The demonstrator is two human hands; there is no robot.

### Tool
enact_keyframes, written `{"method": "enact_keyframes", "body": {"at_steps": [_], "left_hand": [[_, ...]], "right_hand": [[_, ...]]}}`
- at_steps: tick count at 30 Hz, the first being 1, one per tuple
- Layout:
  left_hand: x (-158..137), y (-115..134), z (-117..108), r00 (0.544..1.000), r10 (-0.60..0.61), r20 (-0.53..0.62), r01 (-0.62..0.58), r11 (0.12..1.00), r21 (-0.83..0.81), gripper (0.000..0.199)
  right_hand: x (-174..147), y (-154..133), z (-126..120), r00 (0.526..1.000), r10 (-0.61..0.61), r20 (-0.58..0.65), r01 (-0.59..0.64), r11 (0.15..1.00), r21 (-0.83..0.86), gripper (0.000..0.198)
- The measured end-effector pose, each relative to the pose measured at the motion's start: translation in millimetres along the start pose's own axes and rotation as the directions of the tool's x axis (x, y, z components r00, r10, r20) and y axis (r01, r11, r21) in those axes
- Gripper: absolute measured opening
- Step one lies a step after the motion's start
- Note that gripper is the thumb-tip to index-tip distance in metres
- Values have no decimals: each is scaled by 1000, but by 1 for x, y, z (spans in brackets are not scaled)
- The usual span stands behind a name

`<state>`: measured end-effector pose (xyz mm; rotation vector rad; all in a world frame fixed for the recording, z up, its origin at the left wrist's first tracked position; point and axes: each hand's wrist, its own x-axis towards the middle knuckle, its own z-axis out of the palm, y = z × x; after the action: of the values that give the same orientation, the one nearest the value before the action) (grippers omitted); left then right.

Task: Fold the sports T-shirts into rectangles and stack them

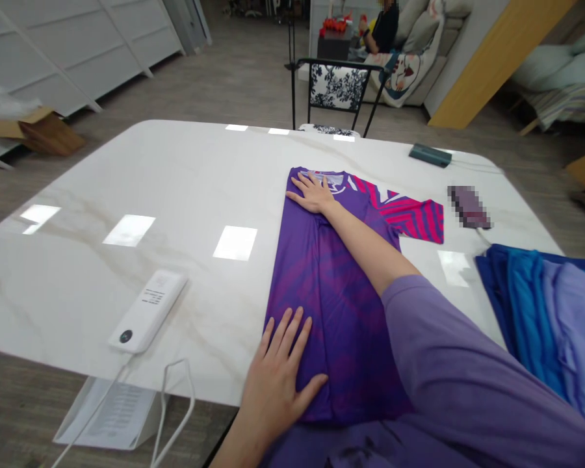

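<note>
A purple jersey (pixel 355 325) lies on the white marbled table (pixel 190 175), its collar toward the far side. One side is folded in, leaving a straight left edge. Its pink-and-purple striped sleeve (pixel 414 218) sticks out to the right. My left hand (pixel 277 377) rests flat on the near left part of the jersey, fingers spread. Farther up, my right hand (pixel 314 194) lies flat by the collar with its fingers apart. The right forearm crosses over the jersey and hides part of it.
Folded blue and lilac clothes (pixel 531 312) are stacked at the right edge. A white power bank (pixel 149 312) with a cable lies at left. A dark green box-shaped device (pixel 429 155) and a blurred phone-like object (pixel 469 207) lie far right. A chair (pixel 338 91) stands behind; a person (pixel 385 29) sits beyond.
</note>
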<state>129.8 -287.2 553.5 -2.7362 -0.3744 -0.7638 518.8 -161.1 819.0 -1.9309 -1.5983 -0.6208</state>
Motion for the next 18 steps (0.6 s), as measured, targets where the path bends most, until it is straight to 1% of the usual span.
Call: {"method": "enact_keyframes", "body": {"at_steps": [4,6,8,10,11,13,14,16,18], "left_hand": [[13,-16,-3,999,45,-14,-44,997,60,103],[16,-24,-6,997,80,-7,-79,994,81,103],[15,-29,-9,993,119,-25,-116,990,78,106],[13,-26,-12,986,138,-91,-134,990,48,105],[13,-19,-14,981,134,-138,-132,991,26,101],[19,6,-15,970,113,-215,-121,992,-25,88],[25,24,-14,968,111,-224,-126,990,-56,78],[42,71,-9,972,160,-173,-183,975,-126,59],[61,121,1,961,272,-49,-276,943,-185,48]], "right_hand": [[9,1,-9,1000,-12,-4,12,999,34,86],[4,8,-19,999,-6,-44,8,998,57,86],[-12,28,-36,991,39,-129,-34,999,39,87],[-44,63,-56,967,139,-215,-144,990,-7,87],[-64,85,-67,946,207,-250,-220,975,-22,87],[-110,135,-88,881,368,-299,-391,920,-19,84],[-134,159,-96,840,445,-312,-470,883,-7,81],[-178,201,-108,760,578,-297,-604,797,4,79],[-211,231,-112,705,664,-249,-688,726,-12,81]]}}
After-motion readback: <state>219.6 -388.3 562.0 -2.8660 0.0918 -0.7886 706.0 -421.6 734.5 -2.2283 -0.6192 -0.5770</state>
